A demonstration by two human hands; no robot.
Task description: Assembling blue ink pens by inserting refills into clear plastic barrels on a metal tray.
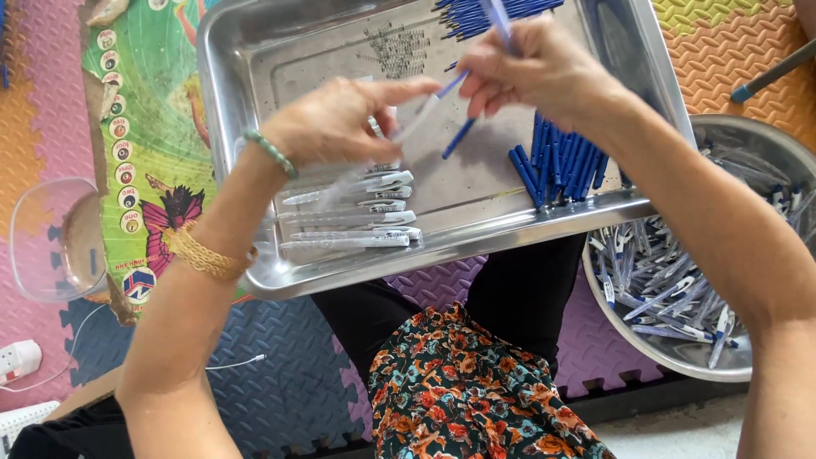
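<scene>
Flowered cloth (pixel 476 391) on the person's lap is lying closest to the camera, and black trousers (pixel 365 314) are showing above it. Over the knees a large steel tray (pixel 255 51) is resting, tilted a little.

Both hands are working above the middle of the tray. The left hand (pixel 340 123), with a green bead bracelet (pixel 270 151) and a gold bracelet (pixel 204 255) on the arm, is closing its fingers on a clear pen barrel (pixel 416 123). The right hand (pixel 535 72) is closing its fingers around a thin blue refill (pixel 452 83), and the refill's lower end is meeting the barrel's open end. A second blue piece (pixel 501 17) is sticking up from the same fist.

Inside the tray, clear barrels (pixel 357 221) are lying in rows near the front edge. Blue refills (pixel 561 166) are piling at the right side, and more of them (pixel 484 10) are lying at the far edge.

To the right of the tray, a round steel basin (pixel 680 353) is holding many assembled pens (pixel 663 280). Coloured foam mats (pixel 272 382) are covering the floor. At the left, a clear plastic lid (pixel 34 246) is lying beside a printed green sheet (pixel 149 127).
</scene>
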